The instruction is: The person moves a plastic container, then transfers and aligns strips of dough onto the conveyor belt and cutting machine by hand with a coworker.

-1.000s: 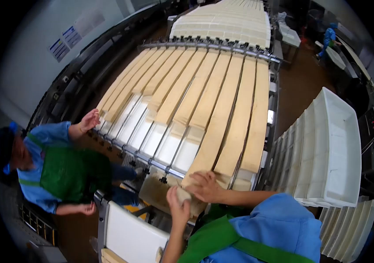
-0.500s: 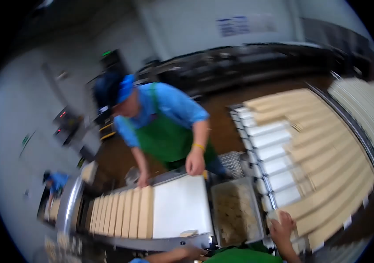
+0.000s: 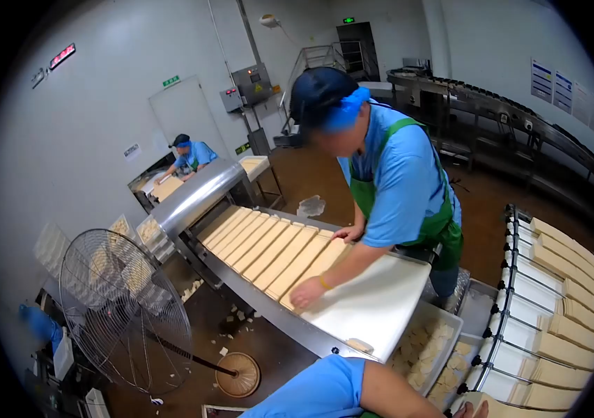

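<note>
My left arm, in a blue sleeve, crosses the bottom of the view. At its end my left hand [image 3: 465, 410] is cut off by the lower edge, its visible fingers closed around the near end of a pale dough strip [image 3: 513, 409] on the rack. My right hand is not in view. More stacked dough strips [image 3: 567, 339] lie in rows on the roller rack [image 3: 493, 341]. Across from me, a co-worker in a blue shirt and green apron [image 3: 408, 167] has both hands on the last of several dough strips [image 3: 279, 254] on the white conveyor belt [image 3: 373, 292].
Bins of dough scraps [image 3: 430, 348] stand between belt and rack. A dough scrap [image 3: 359, 345] sits at the belt's end. At the left is a large floor fan [image 3: 126, 313], with scraps on the floor. Another person [image 3: 196, 153] works behind the metal machine hood [image 3: 203, 191].
My view has swung left, bringing the fan and machine into sight and pushing the rack to the right edge. My right hand has left the view. The co-worker's hand has come down onto a strip.
</note>
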Action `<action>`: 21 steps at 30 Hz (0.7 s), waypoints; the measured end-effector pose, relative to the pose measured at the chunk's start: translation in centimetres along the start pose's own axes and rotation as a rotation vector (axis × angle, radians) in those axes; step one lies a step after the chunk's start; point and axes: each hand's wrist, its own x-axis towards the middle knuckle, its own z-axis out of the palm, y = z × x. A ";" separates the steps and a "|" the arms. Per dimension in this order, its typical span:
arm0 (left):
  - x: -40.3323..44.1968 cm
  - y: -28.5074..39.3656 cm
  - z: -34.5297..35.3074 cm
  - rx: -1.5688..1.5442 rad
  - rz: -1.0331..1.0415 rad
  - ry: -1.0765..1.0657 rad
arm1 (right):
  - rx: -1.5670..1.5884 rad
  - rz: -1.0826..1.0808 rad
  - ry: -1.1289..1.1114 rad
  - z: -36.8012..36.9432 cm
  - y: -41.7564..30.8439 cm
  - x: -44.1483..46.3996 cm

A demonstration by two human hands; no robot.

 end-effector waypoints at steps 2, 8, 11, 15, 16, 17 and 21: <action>0.2 0.4 0.1 -0.034 0.000 -0.007 | -0.005 -0.001 -0.003 -0.3 0.1 0.0; 0.0 1.3 0.5 -0.105 -0.014 -0.037 | -0.016 0.017 -0.015 -0.8 -0.6 0.2; -0.2 1.7 0.9 -0.170 -0.031 -0.057 | 0.009 -0.002 0.011 -0.8 -0.5 0.2; -0.6 1.4 0.8 -0.335 -0.116 -0.047 | 0.002 -0.002 0.072 0.8 0.8 -1.4; -1.3 0.4 0.8 -0.383 -0.137 0.015 | 0.020 0.205 0.100 3.9 2.8 -4.1; -2.6 -1.5 0.5 -0.337 -0.105 0.210 | 0.187 0.201 0.064 2.9 2.2 -3.4; -5.2 -3.8 -2.4 -0.507 -0.100 1.034 | -0.020 0.137 -0.008 1.2 0.6 -2.1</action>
